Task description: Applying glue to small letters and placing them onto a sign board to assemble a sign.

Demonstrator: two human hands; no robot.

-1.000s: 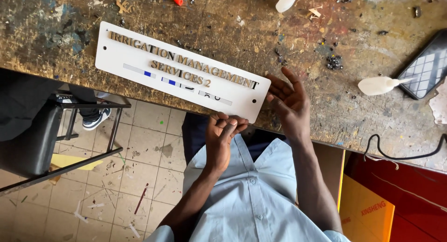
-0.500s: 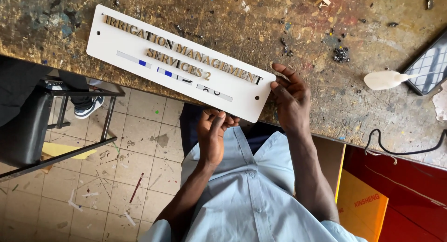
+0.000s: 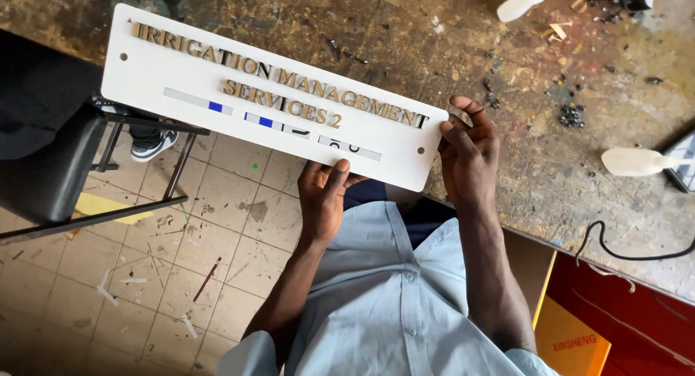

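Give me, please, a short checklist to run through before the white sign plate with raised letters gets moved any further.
1. Left hand supports the sign plate from its lower edge: ok.
2. Right hand grips the plate's end: ok.
3. Raised gold letters all seated: cannot tell, too small.
4. Far end of the plate supported: not ok, it hangs past the workbench edge, over the black chair.
5. Bench beside the plate free of clutter: not ok, white bottle and black cable lie near.
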